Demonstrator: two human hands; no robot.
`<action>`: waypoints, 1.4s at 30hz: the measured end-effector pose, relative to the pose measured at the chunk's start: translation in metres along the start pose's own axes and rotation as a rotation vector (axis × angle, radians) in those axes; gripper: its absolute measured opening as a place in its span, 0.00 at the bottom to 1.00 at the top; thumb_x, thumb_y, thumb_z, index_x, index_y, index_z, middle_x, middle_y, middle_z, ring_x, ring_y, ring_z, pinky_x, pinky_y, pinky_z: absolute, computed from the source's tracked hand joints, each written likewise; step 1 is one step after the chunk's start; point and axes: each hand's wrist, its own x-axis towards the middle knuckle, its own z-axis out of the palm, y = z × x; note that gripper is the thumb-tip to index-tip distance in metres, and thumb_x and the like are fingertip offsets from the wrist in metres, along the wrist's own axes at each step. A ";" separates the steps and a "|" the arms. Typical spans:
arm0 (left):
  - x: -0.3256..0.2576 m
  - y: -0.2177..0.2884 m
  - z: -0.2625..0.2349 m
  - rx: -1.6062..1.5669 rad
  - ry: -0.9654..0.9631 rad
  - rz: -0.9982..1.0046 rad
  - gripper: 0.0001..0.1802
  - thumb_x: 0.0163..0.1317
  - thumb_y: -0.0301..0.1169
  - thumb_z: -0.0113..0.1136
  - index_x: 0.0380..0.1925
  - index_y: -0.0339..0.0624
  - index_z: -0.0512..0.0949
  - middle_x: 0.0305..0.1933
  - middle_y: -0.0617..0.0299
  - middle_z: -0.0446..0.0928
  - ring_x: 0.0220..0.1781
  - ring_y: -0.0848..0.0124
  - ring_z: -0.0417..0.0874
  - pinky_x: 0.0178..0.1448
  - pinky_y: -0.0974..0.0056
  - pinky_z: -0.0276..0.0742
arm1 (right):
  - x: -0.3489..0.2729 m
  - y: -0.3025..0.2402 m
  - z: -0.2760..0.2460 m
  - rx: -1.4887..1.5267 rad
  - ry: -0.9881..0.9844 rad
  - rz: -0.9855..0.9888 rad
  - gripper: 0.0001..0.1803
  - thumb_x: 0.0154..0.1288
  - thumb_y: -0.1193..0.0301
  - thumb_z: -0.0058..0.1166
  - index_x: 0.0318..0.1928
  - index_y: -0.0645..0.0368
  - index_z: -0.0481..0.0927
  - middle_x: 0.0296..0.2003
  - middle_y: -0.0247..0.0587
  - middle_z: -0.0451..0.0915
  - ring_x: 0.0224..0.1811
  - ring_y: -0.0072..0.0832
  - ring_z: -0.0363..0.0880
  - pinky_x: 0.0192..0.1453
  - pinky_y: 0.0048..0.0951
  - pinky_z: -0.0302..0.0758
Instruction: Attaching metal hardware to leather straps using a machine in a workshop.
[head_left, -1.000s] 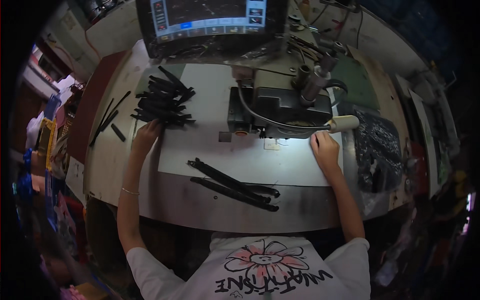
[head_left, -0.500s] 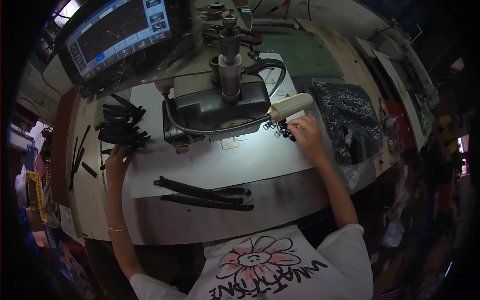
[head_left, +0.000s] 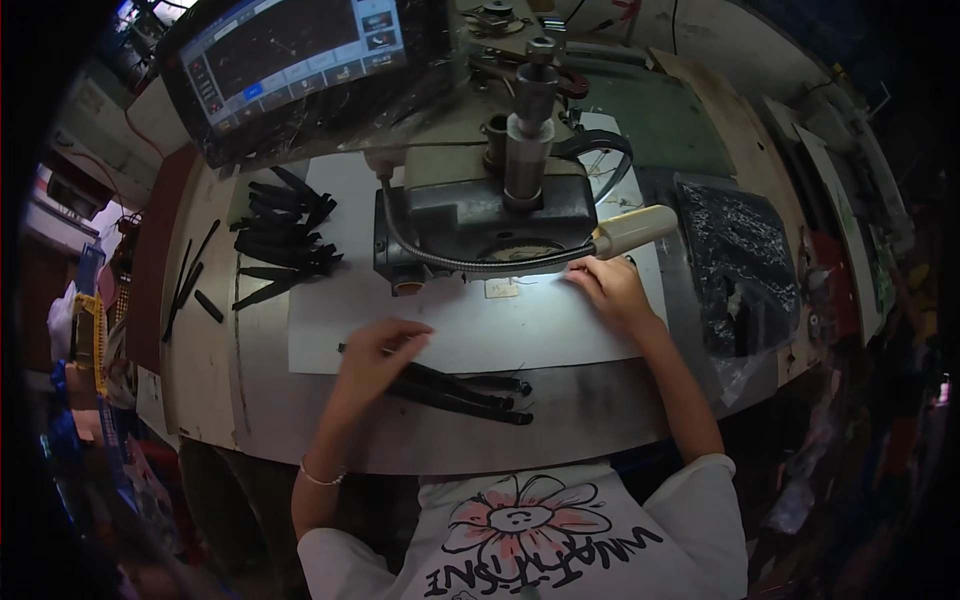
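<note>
On the tabletop [head_left: 250,400], near its front edge, a bundle of long black strips [head_left: 455,392] is laid lengthwise, partly on the white work sheet [head_left: 520,330]. The left hand [head_left: 375,355] is now recorded over the left end of that bundle, fingers loosely spread and curved downward, nothing pinched; half a second ago it was placed far out to the left beside the stack of black pieces [head_left: 280,240]. From this shift it is judged that the stack has been left and the front strips are being addressed; whether the fingers touch the strips cannot be told, as the hand is blurred. The right hand [head_left: 610,290] is kept where it was, flat on the sheet just below the white lamp head [head_left: 632,230] on its gooseneck, fingers extended toward the lit patch beneath the dark machine body [head_left: 480,220]; no item is seen in its grip, though anything small under the fingertips is hidden by glare. A vertical metal column [head_left: 528,130] rises from the machine. A screen [head_left: 300,70] is set behind, at upper left. Several loose black strips [head_left: 190,280] are noted on the bare wood at far left. A dark plastic bag [head_left: 745,260] is noted at right, its contents not discernible. Items beyond the right rim are bent and dim, and left unlisted.
</note>
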 end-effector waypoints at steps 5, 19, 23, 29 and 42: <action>0.028 0.029 0.076 -0.633 -0.548 -0.349 0.21 0.69 0.41 0.43 0.52 0.36 0.70 0.41 0.58 0.79 0.34 0.74 0.81 0.36 0.75 0.77 | -0.013 -0.044 0.013 0.310 0.012 -0.062 0.09 0.50 0.78 0.61 0.34 0.62 0.77 0.31 0.41 0.79 0.31 0.31 0.79 0.32 0.25 0.74; 0.036 0.032 0.093 -0.385 -0.141 0.247 0.19 0.51 0.19 0.63 0.46 0.39 0.76 0.38 0.59 0.77 0.36 0.80 0.80 0.40 0.77 0.77 | -0.034 -0.055 0.020 0.663 0.204 0.030 0.09 0.47 0.85 0.61 0.30 0.62 0.77 0.37 0.41 0.78 0.36 0.25 0.79 0.39 0.22 0.78; 0.039 0.044 0.086 -0.793 -0.197 -0.160 0.13 0.57 0.29 0.61 0.41 0.33 0.77 0.37 0.59 0.79 0.37 0.75 0.81 0.42 0.75 0.79 | -0.037 -0.056 0.020 0.560 0.232 -0.034 0.08 0.48 0.85 0.60 0.29 0.63 0.76 0.37 0.42 0.78 0.34 0.27 0.79 0.37 0.22 0.78; 0.047 0.040 0.085 -0.717 -0.353 -0.349 0.12 0.58 0.31 0.61 0.35 0.31 0.78 0.32 0.59 0.79 0.34 0.74 0.82 0.41 0.74 0.79 | -0.041 -0.050 0.020 0.346 0.220 -0.260 0.07 0.49 0.83 0.59 0.30 0.65 0.75 0.36 0.45 0.77 0.31 0.32 0.79 0.33 0.24 0.77; 0.027 0.049 0.079 -0.482 -0.149 -0.115 0.07 0.53 0.25 0.64 0.28 0.31 0.78 0.29 0.59 0.80 0.31 0.77 0.81 0.37 0.74 0.78 | -0.037 -0.068 0.022 1.128 -0.147 0.505 0.06 0.59 0.81 0.53 0.39 0.67 0.74 0.34 0.39 0.77 0.36 0.23 0.78 0.41 0.22 0.77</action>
